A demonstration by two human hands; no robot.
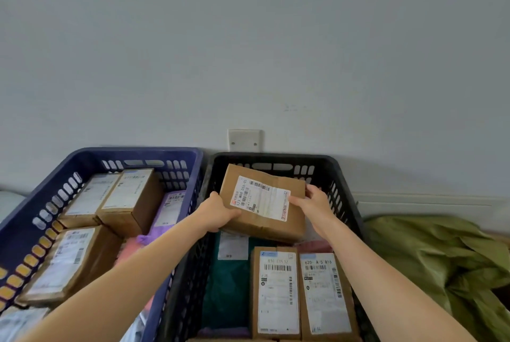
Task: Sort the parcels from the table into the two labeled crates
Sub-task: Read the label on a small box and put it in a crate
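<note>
Holds a brown cardboard parcel (276, 227) in both hands over the far half of the black crate (276, 158), tilted, white label facing up and reading 523 M88 D55-05. Grips its near left corner with the left hand (218, 212), fingers curled under, thumb on top. Pinches its right edge with the right hand (314, 201), thumb on the end of the label, fingers wrapped behind. Impossible to tell whether the underside touches anything below.

In the black crate, beneath and nearer: a teal mailer (226, 286) with a small white label along the left side; two brown boxes side by side on the right, one marked 830 C15 12 (276, 292), the other 620 A 5 B16 (325, 294); a strip of pink bag (314, 246) just behind them.

Touching it on the left, a blue crate (82, 156). Inside: two labelled brown boxes (91, 198) (129, 198) at the back, a purple mailer (171, 209) leaning by the right wall, a larger flat box (66, 264) in front, something pink (129, 250) between.

To the right of the black crate, crumpled green cloth (441, 259). Behind both crates, a pale wall with a white cover plate (244, 140).
</note>
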